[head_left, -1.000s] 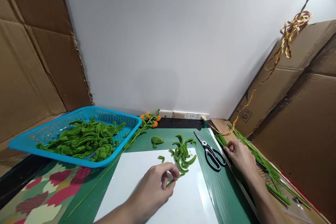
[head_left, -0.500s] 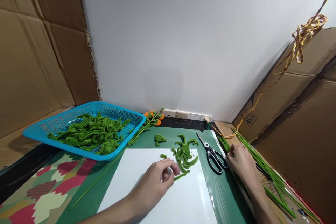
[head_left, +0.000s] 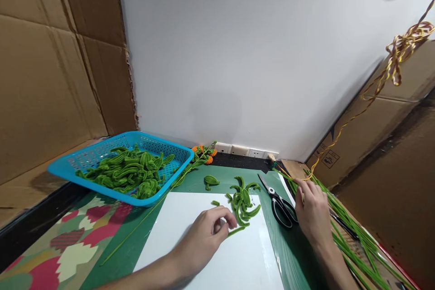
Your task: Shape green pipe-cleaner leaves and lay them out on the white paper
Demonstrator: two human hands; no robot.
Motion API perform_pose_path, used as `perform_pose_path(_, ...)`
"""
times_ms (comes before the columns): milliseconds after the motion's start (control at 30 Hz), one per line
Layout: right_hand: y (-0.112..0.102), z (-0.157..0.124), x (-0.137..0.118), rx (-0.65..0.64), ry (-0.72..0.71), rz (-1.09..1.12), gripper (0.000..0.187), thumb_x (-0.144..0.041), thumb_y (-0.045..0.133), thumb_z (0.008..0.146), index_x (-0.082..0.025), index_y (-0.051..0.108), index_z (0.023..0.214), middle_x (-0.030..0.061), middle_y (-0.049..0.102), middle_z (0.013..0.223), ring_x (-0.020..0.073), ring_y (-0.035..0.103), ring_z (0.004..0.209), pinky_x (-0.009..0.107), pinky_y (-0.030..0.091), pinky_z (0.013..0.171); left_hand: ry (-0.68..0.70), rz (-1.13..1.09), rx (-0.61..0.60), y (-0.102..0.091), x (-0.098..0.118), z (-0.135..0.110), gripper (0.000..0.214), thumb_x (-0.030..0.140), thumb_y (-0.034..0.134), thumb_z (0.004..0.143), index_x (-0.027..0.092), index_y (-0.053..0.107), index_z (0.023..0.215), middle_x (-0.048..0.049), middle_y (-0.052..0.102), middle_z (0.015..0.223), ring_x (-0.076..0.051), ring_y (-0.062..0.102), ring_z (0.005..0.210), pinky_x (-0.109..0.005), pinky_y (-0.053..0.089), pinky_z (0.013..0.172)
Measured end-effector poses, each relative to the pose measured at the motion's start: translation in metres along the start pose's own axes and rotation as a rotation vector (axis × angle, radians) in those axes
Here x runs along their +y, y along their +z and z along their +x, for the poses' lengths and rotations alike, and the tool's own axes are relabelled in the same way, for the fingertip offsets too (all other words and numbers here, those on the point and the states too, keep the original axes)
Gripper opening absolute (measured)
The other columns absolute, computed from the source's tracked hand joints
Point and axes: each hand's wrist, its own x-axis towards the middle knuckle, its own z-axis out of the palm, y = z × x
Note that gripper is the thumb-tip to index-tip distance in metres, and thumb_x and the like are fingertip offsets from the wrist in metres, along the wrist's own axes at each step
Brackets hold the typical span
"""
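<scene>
My left hand [head_left: 210, 232] hovers low over the white sheet [head_left: 190, 206], fingers curled. At its thumb tip is a short green pipe cleaner piece [head_left: 239, 229], apparently pinched. Just beyond lies a cluster of bent green chenille leaves [head_left: 244, 199], with a small scrap [head_left: 215, 203] to its left and a separate leaf [head_left: 211, 181] on the green mat. My right hand [head_left: 312, 210] is closed at the long green pipe cleaners [head_left: 353, 217] on the right; their ends show ahead of its fingers, though the grip is partly hidden. Black-handled scissors [head_left: 280, 204] lie between the hands, blades slightly apart.
A blue plastic basket [head_left: 61, 167] heaped with green chenille leaves stands at the left. Orange flowers [head_left: 209, 154] on green stems lie beside it. A power strip [head_left: 249, 150] runs along the wall. Cardboard [head_left: 380, 145] and a twisted cord [head_left: 396, 59] border the right side.
My right hand has shifted slightly up at the long pipe cleaners, and one end now reaches further left. The left hand stays by the short piece. The view has turned slightly left.
</scene>
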Motion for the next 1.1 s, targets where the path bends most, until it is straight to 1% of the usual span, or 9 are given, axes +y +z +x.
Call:
perform_pose_path(67,-0.001,0.001,-0.014,0.063,-0.131,0.153,0.026,-0.014,0.048,0.105,-0.018,0.065,0.124,0.0126,0.068,0.104,0.0294,0.061,0.095,0.042,0.050,0.082,-0.037,-0.108,-0.007,-0.001,0.001,-0.001,0.032,0.045,0.055,0.100,0.020,0.072,0.109,-0.0050,0.068,0.096,-0.015,0.049,0.068,-0.027,0.034,0.061)
perform_pose_path(133,-0.004,0.001,-0.034,0.050,-0.276,0.273,0.035,-0.007,0.047,0.104,-0.019,0.063,0.132,0.0119,0.068,0.107,0.0267,0.062,0.097,0.039,0.052,0.082,-0.054,-0.244,-0.026,-0.003,0.001,-0.001,0.043,0.055,0.055,0.101,0.023,0.062,0.130,-0.0048,0.067,0.104,-0.012,0.046,0.063,-0.026,0.036,0.057)
perform_pose_path(200,-0.007,-0.001,-0.057,0.016,-0.439,0.342,0.043,-0.003,0.047,0.102,-0.019,0.062,0.140,0.0114,0.069,0.106,0.0247,0.062,0.093,0.036,0.051,0.077,-0.042,-0.340,-0.049,-0.003,0.001,-0.001,0.053,0.060,0.054,0.101,0.026,0.050,0.141,-0.0040,0.066,0.107,-0.010,0.044,0.058,-0.024,0.037,0.052)
perform_pose_path(300,-0.010,-0.006,-0.086,-0.007,-0.653,0.434,0.047,-0.001,0.048,0.102,-0.016,0.061,0.144,0.0117,0.070,0.103,0.0216,0.060,0.083,0.034,0.049,0.071,-0.018,-0.369,-0.026,0.000,-0.003,0.002,0.049,0.062,0.053,0.102,0.024,0.051,0.132,-0.0016,0.065,0.100,-0.009,0.045,0.055,-0.022,0.037,0.049)
perform_pose_path(400,-0.008,-0.011,-0.102,0.000,-0.714,0.494,0.045,-0.001,0.046,0.103,-0.013,0.061,0.144,0.0115,0.071,0.099,0.0202,0.059,0.079,0.033,0.048,0.068,-0.013,-0.387,0.052,0.003,-0.006,0.005,0.044,0.065,0.052,0.102,0.021,0.055,0.107,0.0017,0.061,0.084,-0.007,0.045,0.050,-0.020,0.033,0.046)
perform_pose_path(567,0.000,-0.013,-0.095,0.010,-0.577,0.485,0.042,0.000,0.046,0.102,-0.014,0.065,0.136,0.0103,0.071,0.098,0.0195,0.062,0.080,0.030,0.049,0.067,-0.098,-0.494,0.112,0.002,-0.003,0.011,0.055,0.071,0.057,0.095,0.021,0.046,0.075,0.0073,0.043,0.054,-0.005,0.029,0.039,-0.018,0.020,0.037)
perform_pose_path(700,0.001,-0.011,-0.081,0.074,-0.343,0.486,0.040,-0.001,0.048,0.103,-0.019,0.066,0.133,0.0091,0.070,0.102,0.0194,0.067,0.086,0.029,0.052,0.071,-0.147,-0.607,0.267,-0.003,-0.006,0.015,0.056,0.072,0.064,0.088,0.022,0.045,0.074,0.0090,0.039,0.051,-0.004,0.025,0.037,-0.017,0.016,0.036)
perform_pose_path(867,-0.004,-0.009,-0.073,0.178,-0.024,0.554,0.026,-0.016,0.051,0.107,-0.020,0.067,0.127,0.0100,0.072,0.109,0.0236,0.069,0.097,0.035,0.053,0.083,-0.189,-0.665,0.250,-0.005,-0.007,0.015,0.055,0.071,0.069,0.084,0.021,0.046,0.074,0.0088,0.041,0.049,-0.004,0.026,0.037,-0.016,0.017,0.037)
perform_pose_path(1100,-0.001,-0.014,-0.076,0.068,0.085,0.629,0.022,-0.022,0.050,0.106,-0.020,0.068,0.119,0.0070,0.073,0.101,0.0204,0.070,0.085,0.029,0.053,0.071,-0.223,-0.702,0.265,-0.006,-0.003,0.012,0.054,0.068,0.074,0.077,0.021,0.048,0.072,0.0074,0.043,0.048,-0.005,0.028,0.039,-0.017,0.017,0.038)
